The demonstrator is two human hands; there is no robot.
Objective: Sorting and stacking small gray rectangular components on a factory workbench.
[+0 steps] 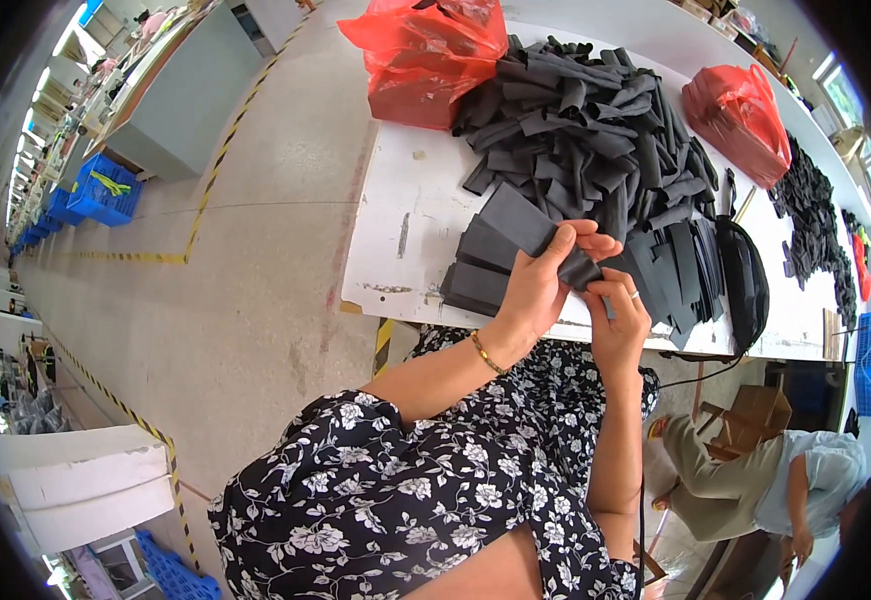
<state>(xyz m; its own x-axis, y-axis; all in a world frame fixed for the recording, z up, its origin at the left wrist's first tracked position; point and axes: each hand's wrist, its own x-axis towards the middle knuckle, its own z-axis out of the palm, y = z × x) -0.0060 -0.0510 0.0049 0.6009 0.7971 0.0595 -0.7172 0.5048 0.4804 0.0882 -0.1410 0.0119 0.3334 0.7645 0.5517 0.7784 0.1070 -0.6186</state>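
Observation:
A black fabric strip (581, 270) is held between my two hands over the near edge of the white table (380, 215). My left hand (540, 285) grips it with the thumb on top, its other fingers partly extended behind. The thumb and fingers of my right hand (617, 318) pinch the strip's lower right end, which looks curled over. Flat black strips (475, 285) lie stacked just left of my left hand. More flat strips (660, 280) are laid out to the right of my right hand. Beyond both hands rises a big heap of folded black strips (595, 130).
Red plastic bags stand behind the heap, one at the left (425, 60) and one at the right (740, 115). A black bag (742, 280) with a cord sits by the right table edge. A seated person (805, 480) is at lower right, near a cardboard box (755, 415).

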